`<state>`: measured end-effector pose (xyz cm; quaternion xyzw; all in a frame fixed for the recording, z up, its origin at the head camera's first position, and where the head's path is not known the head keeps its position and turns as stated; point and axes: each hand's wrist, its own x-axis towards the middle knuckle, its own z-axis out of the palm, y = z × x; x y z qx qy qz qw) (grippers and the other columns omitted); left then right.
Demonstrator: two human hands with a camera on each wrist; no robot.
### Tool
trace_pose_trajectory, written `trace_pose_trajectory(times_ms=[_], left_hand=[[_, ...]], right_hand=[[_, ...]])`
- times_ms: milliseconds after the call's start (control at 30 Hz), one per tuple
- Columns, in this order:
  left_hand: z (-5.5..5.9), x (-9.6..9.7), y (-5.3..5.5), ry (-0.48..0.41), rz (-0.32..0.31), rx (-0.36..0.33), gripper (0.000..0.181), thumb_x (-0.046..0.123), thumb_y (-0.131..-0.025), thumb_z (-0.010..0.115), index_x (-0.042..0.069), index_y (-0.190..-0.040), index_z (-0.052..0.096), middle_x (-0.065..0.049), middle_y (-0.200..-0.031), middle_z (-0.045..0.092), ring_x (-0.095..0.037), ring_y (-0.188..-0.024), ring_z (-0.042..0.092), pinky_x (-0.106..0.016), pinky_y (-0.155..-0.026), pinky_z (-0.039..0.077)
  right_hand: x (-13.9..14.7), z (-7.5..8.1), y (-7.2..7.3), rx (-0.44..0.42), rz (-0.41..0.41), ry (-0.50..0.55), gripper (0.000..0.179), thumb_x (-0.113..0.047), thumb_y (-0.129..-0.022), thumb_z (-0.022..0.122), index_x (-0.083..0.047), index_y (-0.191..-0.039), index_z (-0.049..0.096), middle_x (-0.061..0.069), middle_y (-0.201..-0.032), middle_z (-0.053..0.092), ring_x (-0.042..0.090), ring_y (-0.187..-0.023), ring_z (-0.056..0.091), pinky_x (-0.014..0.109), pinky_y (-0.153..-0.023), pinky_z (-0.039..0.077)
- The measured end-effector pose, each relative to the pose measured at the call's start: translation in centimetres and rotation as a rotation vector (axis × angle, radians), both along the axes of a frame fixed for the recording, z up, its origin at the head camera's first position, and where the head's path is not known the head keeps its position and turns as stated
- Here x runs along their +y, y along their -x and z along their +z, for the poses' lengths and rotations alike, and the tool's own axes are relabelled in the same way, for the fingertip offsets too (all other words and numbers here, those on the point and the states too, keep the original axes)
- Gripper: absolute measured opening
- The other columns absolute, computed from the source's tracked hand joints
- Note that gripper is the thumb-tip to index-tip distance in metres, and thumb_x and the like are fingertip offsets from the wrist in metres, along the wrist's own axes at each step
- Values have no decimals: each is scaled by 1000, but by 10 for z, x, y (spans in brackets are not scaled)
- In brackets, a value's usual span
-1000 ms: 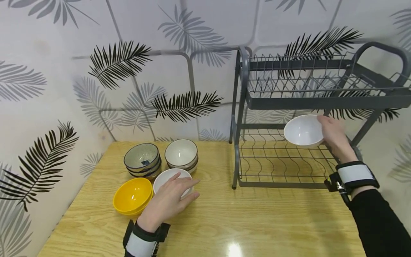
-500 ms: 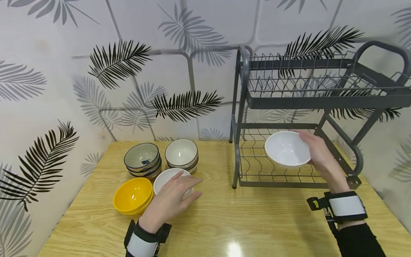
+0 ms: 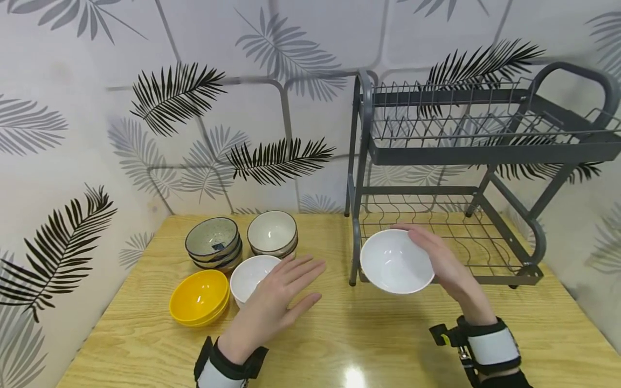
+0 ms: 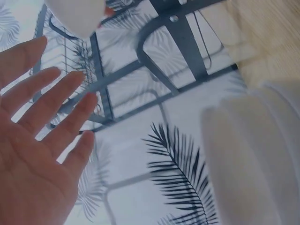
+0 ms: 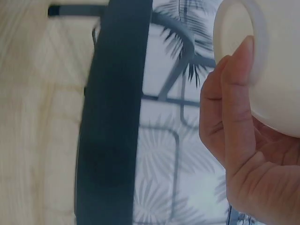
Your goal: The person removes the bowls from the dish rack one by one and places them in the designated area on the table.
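Observation:
In the head view my right hand (image 3: 446, 261) grips a white bowl (image 3: 397, 262) by its right side, in front of the rack's lower shelf. The right wrist view shows fingers curled against the underside and foot ring of that white bowl (image 5: 276, 70). My left hand (image 3: 276, 302) hovers with fingers straight and spread, holding nothing, partly covering a second white bowl (image 3: 249, 277) on the table. In the left wrist view the left hand (image 4: 42, 126) is likewise spread. Beside it are yellow bowls (image 3: 199, 299), stacked one inside another.
A dark two-tier dish rack (image 3: 490, 156) stands on the right of the wooden table (image 3: 310, 345). Speckled bowls with dark blue rims (image 3: 211, 240) and cream bowls with brown rims (image 3: 273, 231) are stacked at the back left. A leaf-patterned wall (image 3: 204, 32) rises behind.
My right hand has brought the white bowl leftward and down, out from the rack's lower shelf toward the front. My left hand has shifted slightly right, uncovering more of the second white bowl.

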<state>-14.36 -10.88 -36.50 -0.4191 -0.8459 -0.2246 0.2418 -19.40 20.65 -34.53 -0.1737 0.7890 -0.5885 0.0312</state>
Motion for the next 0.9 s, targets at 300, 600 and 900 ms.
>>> trace_pose_trajectory(times_ms=[300,600,900], left_hand=[[5,22,-10,-45,-139,126,57,23,-89,67,4,-139,49,-13,-145,46,-27,-133,38,-51,-108,37],[-1,35,-17,50,-190,162,47,29,-90,65,10,-132,58,-5,-139,53,-24,-136,35,-49,-112,32],[-7,44,-20,115,-254,170,38,34,-88,66,12,-120,67,2,-121,66,-16,-127,47,-46,-114,29]], right_hand=[[-33,-18,-10,-101,132,60,46,-23,-106,28,7,-139,41,29,-123,51,28,-96,60,36,-70,57],[-49,-27,-14,-160,275,129,45,-20,-106,28,12,-137,39,25,-116,54,18,-81,65,22,-58,57],[-57,-29,-18,-172,324,125,45,-21,-107,27,10,-137,41,24,-118,54,17,-84,65,20,-62,57]])
